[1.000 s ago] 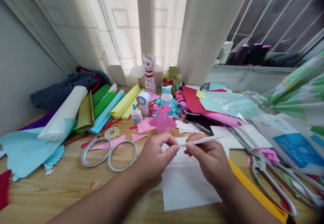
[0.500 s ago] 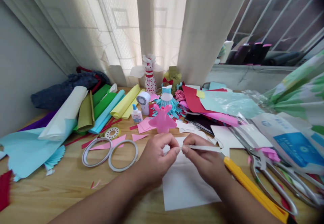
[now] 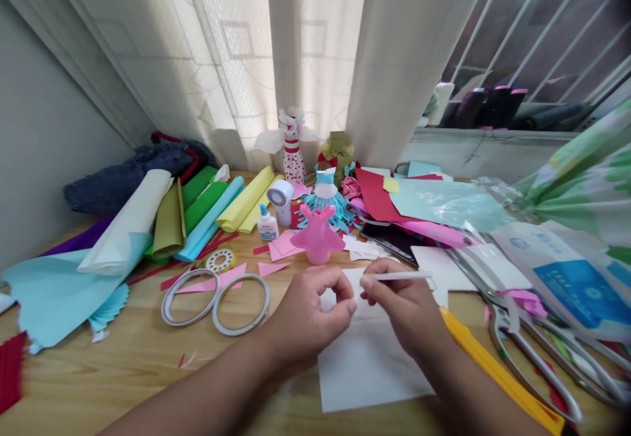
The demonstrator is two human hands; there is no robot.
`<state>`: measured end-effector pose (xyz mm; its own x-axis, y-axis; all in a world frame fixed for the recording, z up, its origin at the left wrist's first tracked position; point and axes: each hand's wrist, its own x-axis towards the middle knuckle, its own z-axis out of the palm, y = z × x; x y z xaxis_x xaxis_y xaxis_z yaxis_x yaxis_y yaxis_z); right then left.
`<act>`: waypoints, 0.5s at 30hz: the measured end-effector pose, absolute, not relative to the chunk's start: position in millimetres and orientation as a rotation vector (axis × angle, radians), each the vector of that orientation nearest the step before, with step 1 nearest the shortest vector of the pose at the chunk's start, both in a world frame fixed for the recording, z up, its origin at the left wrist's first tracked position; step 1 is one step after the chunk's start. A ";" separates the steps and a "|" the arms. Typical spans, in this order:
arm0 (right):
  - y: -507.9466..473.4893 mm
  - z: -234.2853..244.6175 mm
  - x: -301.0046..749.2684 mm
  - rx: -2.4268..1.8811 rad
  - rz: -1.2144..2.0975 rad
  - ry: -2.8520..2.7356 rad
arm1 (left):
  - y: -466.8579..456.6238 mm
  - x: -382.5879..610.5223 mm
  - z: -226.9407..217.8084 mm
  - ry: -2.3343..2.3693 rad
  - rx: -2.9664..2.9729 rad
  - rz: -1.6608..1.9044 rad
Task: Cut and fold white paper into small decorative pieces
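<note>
My right hand [image 3: 401, 296] pinches a narrow white strip [image 3: 399, 276] between thumb and fingertips; the strip lies across the hand and points right. Just left of it, my left hand [image 3: 318, 308] is curled, thumb and index fingertip close together. Whatever is between them, if anything, is too small to make out. A small gap separates the two hands. Both are above a white paper sheet [image 3: 372, 373] on the table. Right beyond them stands a pink paper dress-shaped piece [image 3: 318, 239] with a flared collar.
Two tape rolls [image 3: 240, 329] lie left of my hands, near a glue bottle [image 3: 267, 224] and a small white fan [image 3: 280, 199]. Coloured paper rolls [image 3: 131, 219] are at the left. A yellow cutter [image 3: 493, 363], large scissors [image 3: 507, 321] and a tissue pack [image 3: 574, 285] lie right.
My hands have moved slightly apart; their fingertips were nearly touching. The strip has shifted with my right hand and is tilted a little more upward at its right end.
</note>
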<state>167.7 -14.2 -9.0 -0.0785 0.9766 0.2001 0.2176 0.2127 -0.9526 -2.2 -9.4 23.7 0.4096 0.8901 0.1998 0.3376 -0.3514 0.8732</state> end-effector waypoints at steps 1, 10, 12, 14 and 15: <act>-13.7 -9.5 168.0 -1.185 0.992 -1.459 | -9.3 -2.4 24.0 1.052 1.857 0.897; -16.1 -10.3 166.5 -1.134 1.010 -1.464 | -5.9 -2.5 18.5 1.051 1.872 0.939; -16.5 -10.3 166.7 -1.121 0.990 -1.447 | -5.6 -3.3 17.8 1.058 1.886 0.950; -17.8 -7.8 165.6 -1.085 0.956 -1.536 | -5.6 -3.7 17.8 1.073 1.890 0.957; -18.7 -5.8 164.6 -1.064 0.935 -1.602 | -5.7 -3.7 18.0 1.079 1.894 0.961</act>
